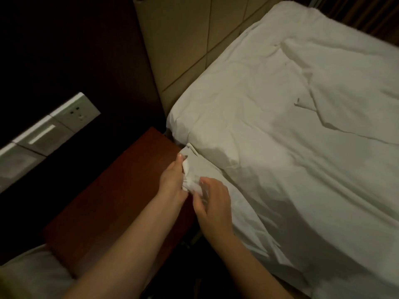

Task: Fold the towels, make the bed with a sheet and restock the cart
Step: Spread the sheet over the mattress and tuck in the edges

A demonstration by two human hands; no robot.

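White, creased sheet [269, 147]; bunched corner gripped in left hand [171, 182] and right hand [212, 203], just beside nightstand [121, 190].

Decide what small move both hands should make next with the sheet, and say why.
Probably push the wad down and tuck it under at the corner: left hand and right hand both grip a loose bunch of the white sheet beside the nightstand, while the rest lies spread.

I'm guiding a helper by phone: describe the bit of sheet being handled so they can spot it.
Find the bed, then its corner beside the red-brown nightstand. Between them, the left hand and right hand grip a bunched sheet corner; the rest of the sheet lies spread out.
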